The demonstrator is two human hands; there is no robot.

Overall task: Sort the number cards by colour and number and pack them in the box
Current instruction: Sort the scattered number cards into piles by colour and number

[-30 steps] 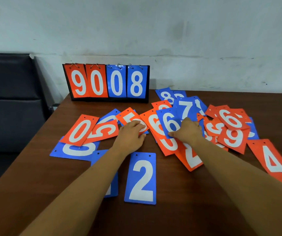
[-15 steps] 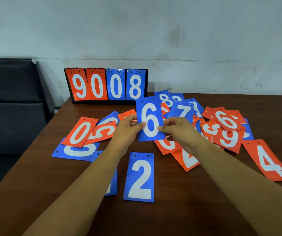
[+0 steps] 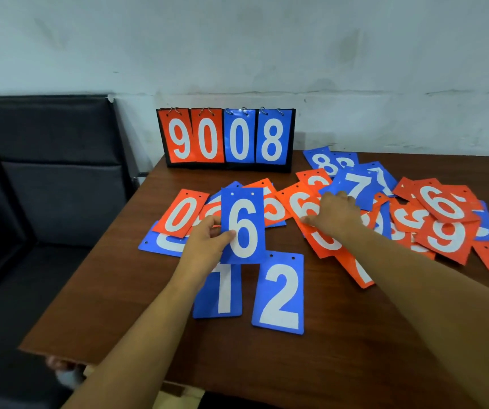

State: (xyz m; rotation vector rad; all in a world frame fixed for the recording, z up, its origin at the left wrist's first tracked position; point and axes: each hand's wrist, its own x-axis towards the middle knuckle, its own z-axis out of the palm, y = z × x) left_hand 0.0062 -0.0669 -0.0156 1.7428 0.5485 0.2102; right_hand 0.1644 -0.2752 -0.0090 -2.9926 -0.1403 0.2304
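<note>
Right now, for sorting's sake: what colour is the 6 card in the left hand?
The 6 card in the left hand is blue, numeral white; head view.

My only view comes from a wide-angle camera worn on the person's head, looking forward and down across a brown table (image 3: 113, 290). It sits close: both arms enter from the bottom edge, and the left hand (image 3: 206, 246) holds a blue 6 card (image 3: 243, 228) near centre. A pale wall (image 3: 267, 39) fills the top third.
</note>
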